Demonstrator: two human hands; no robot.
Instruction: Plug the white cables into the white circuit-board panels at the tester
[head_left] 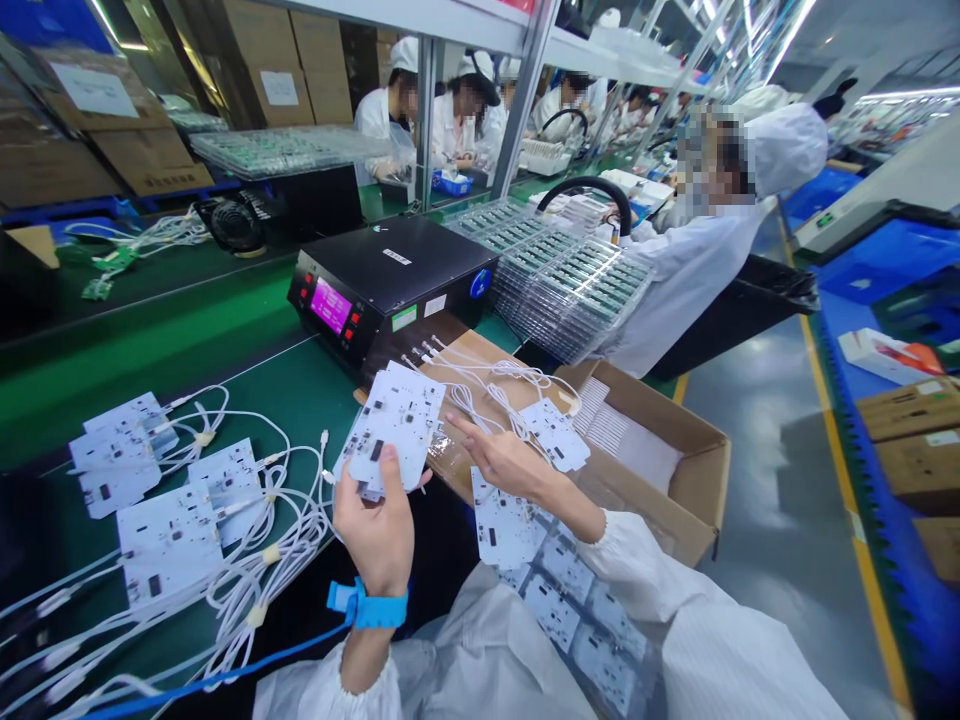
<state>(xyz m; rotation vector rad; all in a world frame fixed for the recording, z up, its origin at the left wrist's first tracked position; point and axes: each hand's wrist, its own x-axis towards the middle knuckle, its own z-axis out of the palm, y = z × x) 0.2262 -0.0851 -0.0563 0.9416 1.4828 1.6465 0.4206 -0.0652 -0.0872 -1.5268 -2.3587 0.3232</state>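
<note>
White boards [169,545] lie over on the green bench [300,385], looped cables [289,530] beside them. Here's the left hand [379,535], thumb on top, gripping a stack of circuit boards [401,415] before the black unit [420,250]! The right hand [502,460] points its index finger near the stack's right edge; whether its curled fingers hold anything, can't tell. Far right, an open carton [697,470].

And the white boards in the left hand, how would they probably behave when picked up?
The white boards would likely feel stiff, since they look flat. They are probably light: the left hand holds the stack between thumb and fingers. They may slide against each other, as their edges sit unevenly.
</note>
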